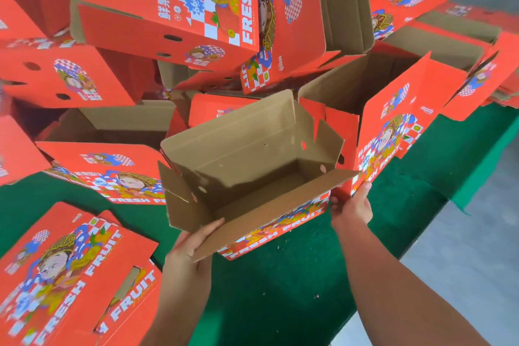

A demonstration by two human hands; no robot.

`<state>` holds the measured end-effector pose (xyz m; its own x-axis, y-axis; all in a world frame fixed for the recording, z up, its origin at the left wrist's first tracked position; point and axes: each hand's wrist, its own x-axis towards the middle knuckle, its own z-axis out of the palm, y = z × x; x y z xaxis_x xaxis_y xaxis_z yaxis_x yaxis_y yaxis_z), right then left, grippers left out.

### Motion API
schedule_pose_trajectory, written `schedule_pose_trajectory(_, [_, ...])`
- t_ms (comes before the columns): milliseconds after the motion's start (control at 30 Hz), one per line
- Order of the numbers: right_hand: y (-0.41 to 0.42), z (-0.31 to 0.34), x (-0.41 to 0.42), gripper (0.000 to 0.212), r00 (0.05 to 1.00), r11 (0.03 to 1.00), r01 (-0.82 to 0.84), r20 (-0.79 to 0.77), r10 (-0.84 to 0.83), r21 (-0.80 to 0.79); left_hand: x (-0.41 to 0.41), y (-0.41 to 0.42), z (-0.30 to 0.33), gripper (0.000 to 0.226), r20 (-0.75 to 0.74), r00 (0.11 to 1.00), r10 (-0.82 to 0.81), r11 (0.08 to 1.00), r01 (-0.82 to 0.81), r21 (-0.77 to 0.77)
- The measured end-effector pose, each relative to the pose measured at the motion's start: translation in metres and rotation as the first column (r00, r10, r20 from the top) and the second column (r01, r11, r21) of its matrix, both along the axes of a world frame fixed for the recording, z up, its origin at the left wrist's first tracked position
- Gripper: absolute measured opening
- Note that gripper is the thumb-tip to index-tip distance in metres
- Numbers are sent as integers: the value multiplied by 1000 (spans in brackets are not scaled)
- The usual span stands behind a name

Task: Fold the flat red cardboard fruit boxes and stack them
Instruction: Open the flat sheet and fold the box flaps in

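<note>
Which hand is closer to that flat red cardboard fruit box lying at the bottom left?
Left. The left hand grips the open box's near flap, beside the flat red cardboard fruit box; the right hand holds the open box's far right corner.

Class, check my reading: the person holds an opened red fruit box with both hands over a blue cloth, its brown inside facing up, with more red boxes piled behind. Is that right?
One detail is wrong: the cloth is green, not blue, as the head view shows. The rest stands: left hand and right hand hold the opened box, brown inside up, boxes piled behind.
</note>
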<state>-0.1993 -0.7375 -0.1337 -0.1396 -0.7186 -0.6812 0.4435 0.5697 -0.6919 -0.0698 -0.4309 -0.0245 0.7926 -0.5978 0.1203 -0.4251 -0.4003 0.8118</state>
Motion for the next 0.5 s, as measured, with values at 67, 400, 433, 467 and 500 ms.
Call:
schedule_pose_trajectory(67, [-3,1,-5,54,1000,1000,-6,5,6,-7,0,1,2,84,-18,1000,25,1000,-25,-7])
schedule_pose_trajectory(400, [-43,34,-7,56,990,999,-44,132,40,22,-6,-13,21,77,-6,999,35,999,-35,16])
schedule_pose_trajectory(433, [-50,37,-5,54,987,999,-35,155,30,26,-7,-15,22,75,-17,999,38,999,-38,17])
schedule_pose_trajectory(467, [-57,41,-4,52,984,999,-39,176,34,25,-9,-16,23,72,-29,999,42,999,-42,19])
schedule_pose_trajectory(500, [-64,44,-4,47,979,998,-54,200,48,24,-10,-18,23,68,-38,998,45,999,-44,21])
